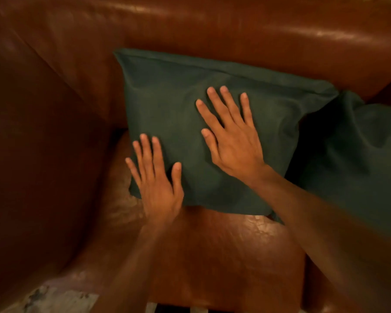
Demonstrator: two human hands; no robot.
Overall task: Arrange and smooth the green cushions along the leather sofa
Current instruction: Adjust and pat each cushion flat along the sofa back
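- Both hands lie flat and open on a green cushion [178,123], fingers straight and spread, gripping nothing; the left hand [158,177] presses its lower left corner, the right hand [230,136] rests on the middle of its face.
- The cushion leans against the backrest of the brown leather sofa [212,35], tucked into the corner beside the armrest [38,154], its lower edge on the seat [212,256].
- A second green cushion [357,154] stands just to the right, its edge tucked behind the first; the right forearm crosses in front of it.
- The step in hand appears to be the smoothing of the corner cushion, already set in place.
- Faint creases show near the top seam; the next move likely calls for flat palms swept outward over the fabric, pressure light enough not to shift the cushion, before attention turns to its neighbour.
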